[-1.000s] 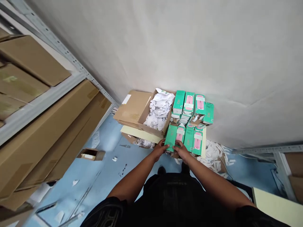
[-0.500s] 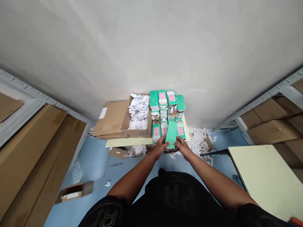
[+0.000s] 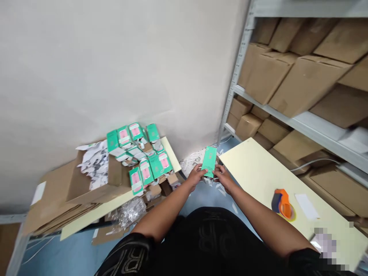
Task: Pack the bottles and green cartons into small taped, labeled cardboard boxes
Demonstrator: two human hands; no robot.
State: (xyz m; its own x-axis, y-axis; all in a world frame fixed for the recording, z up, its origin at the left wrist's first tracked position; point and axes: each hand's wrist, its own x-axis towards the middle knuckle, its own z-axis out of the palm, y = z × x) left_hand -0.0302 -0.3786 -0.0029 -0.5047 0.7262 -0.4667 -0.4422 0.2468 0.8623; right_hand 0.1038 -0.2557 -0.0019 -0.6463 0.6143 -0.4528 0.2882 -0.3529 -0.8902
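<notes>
A slim green box (image 3: 210, 158) is held between my two hands in front of my body. On its lower left edge my left hand (image 3: 196, 176) is closed, the thumb on the front face. My right hand (image 3: 222, 177) grips the lower right edge in the same way. The box is upright, its printed face toward me. To the left, several green boxes with pink panels (image 3: 146, 171) stand stacked on a pale yellow table (image 3: 172, 153). Beside them sits an open cardboard box (image 3: 119, 172) filled with crumpled white paper (image 3: 96, 163).
On the right, another pale yellow table (image 3: 247, 165) carries an orange tape dispenser (image 3: 284, 203) and a white paper strip (image 3: 306, 206). Behind it, metal shelving (image 3: 276, 109) holds several cardboard cartons (image 3: 310, 80). Flattened cardboard (image 3: 51, 191) lies at the far left. Paper scraps (image 3: 189, 163) litter the floor.
My view has swung right, so the stacked boxes now appear further left and the right-hand table and shelves show more. Both hands still hold the green box, which has left the stack's front.
</notes>
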